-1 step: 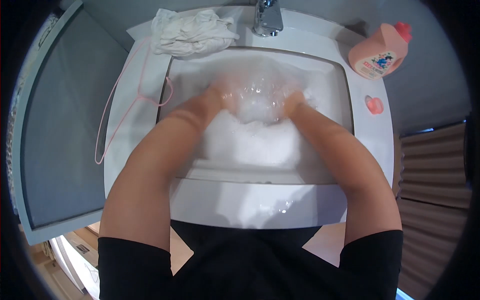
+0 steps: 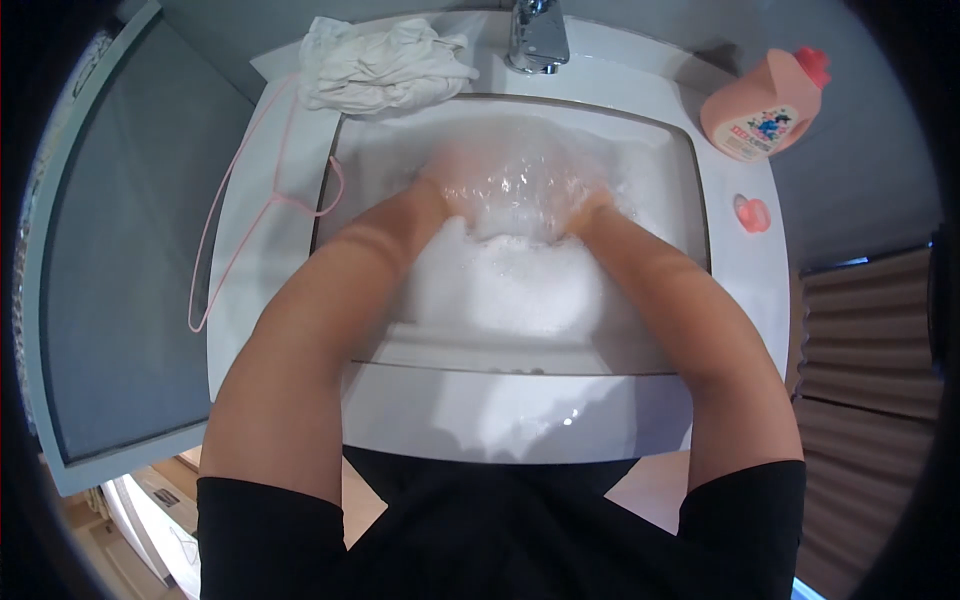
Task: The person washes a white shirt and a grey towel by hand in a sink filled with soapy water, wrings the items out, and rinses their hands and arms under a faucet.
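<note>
Both my arms reach into a white sink (image 2: 450, 355) of cloudy, soapy water. My left hand (image 2: 447, 192) is under the surface left of the middle, with only its wrist side showing faintly. Across from it, a little apart, my right hand (image 2: 583, 208) is also sunk in the water to the wrist. The fingers of both are hidden, so what they hold, if anything, does not show. Thick white foam (image 2: 520, 285) floats between my forearms on the near side, and the water between my hands is rippled and shiny.
A crumpled white cloth (image 2: 385, 68) lies on the back left rim, above a pink wire hanger (image 2: 240, 250). At the back centre stands a chrome faucet (image 2: 538, 38). A pink detergent bottle (image 2: 760, 108) and a small pink cap (image 2: 751, 213) sit on the right rim.
The ripples between my hands have shifted slightly, and the edge of the foam has changed a little. My arms are in almost the same place.
</note>
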Action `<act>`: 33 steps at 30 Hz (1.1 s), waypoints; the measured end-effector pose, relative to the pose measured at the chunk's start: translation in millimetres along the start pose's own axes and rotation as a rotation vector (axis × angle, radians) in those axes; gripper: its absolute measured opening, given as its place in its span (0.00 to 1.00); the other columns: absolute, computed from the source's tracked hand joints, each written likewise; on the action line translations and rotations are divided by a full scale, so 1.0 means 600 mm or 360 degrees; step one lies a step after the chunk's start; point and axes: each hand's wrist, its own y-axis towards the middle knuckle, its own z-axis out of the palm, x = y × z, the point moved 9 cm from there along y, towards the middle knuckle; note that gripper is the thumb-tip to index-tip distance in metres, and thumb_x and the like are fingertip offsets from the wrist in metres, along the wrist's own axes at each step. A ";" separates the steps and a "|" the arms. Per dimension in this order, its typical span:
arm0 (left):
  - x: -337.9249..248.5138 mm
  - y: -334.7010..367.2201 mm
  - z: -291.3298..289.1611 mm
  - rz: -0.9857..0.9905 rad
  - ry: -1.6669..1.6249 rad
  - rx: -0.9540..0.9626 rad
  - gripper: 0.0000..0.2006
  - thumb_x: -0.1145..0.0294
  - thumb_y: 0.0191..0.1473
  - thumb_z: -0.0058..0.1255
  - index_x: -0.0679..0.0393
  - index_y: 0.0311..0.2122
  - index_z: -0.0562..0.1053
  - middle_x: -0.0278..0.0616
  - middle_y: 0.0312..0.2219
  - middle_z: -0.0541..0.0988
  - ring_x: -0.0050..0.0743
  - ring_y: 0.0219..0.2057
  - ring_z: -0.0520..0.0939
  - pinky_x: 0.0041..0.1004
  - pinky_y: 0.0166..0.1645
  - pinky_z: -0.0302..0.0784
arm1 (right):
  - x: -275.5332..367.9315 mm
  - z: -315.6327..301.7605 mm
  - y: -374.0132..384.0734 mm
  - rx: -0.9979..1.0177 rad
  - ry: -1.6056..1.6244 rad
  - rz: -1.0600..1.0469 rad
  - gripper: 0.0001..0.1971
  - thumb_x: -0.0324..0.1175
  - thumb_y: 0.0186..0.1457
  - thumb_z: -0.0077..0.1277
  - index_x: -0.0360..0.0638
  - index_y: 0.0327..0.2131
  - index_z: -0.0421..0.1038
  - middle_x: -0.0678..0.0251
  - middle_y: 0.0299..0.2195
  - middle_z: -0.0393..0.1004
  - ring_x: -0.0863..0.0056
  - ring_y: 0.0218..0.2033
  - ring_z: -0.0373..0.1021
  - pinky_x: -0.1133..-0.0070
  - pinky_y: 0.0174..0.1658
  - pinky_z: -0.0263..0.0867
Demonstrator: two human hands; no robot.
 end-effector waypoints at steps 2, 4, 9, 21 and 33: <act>-0.025 0.031 -0.024 -0.0038 -0.0113 -0.0085 0.23 0.59 0.47 0.60 0.56 0.49 0.76 0.50 0.47 0.80 0.53 0.49 0.80 0.43 0.54 0.76 | -0.002 -0.030 -0.005 -0.0194 -0.0084 -0.0010 0.24 0.42 0.53 0.53 0.47 0.53 0.76 0.57 0.51 0.77 0.60 0.52 0.74 0.63 0.54 0.68; -0.067 0.035 -0.065 -0.0020 -0.0115 0.0019 0.18 0.63 0.53 0.54 0.57 0.49 0.75 0.50 0.46 0.80 0.49 0.50 0.80 0.43 0.55 0.76 | -0.031 -0.008 0.019 -0.0242 0.0023 0.0082 0.16 0.40 0.59 0.48 0.49 0.48 0.78 0.63 0.43 0.82 0.60 0.45 0.78 0.65 0.48 0.73; -0.024 0.066 -0.014 -0.0321 0.0084 -0.0113 0.15 0.63 0.59 0.46 0.57 0.48 0.75 0.48 0.45 0.81 0.50 0.50 0.80 0.47 0.55 0.76 | -0.047 -0.001 0.049 -0.0207 0.0276 0.0417 0.15 0.40 0.62 0.46 0.50 0.48 0.78 0.63 0.44 0.82 0.61 0.48 0.78 0.65 0.49 0.74; -0.060 -0.073 -0.082 0.0110 0.0320 0.0356 0.19 0.65 0.61 0.46 0.47 0.57 0.73 0.47 0.62 0.67 0.46 0.65 0.65 0.50 0.65 0.63 | -0.019 -0.111 -0.093 -0.0033 0.0199 0.0093 0.23 0.37 0.59 0.51 0.46 0.58 0.67 0.53 0.53 0.74 0.52 0.57 0.70 0.63 0.57 0.69; -0.067 -0.131 -0.101 0.0127 0.0059 0.0321 0.39 0.55 0.44 0.66 0.44 0.64 0.68 0.55 0.70 0.52 0.60 0.69 0.57 0.59 0.67 0.56 | -0.018 -0.058 -0.129 -0.0190 0.0153 -0.0272 0.45 0.40 0.46 0.62 0.70 0.68 0.54 0.54 0.72 0.45 0.41 0.70 0.46 0.40 0.63 0.51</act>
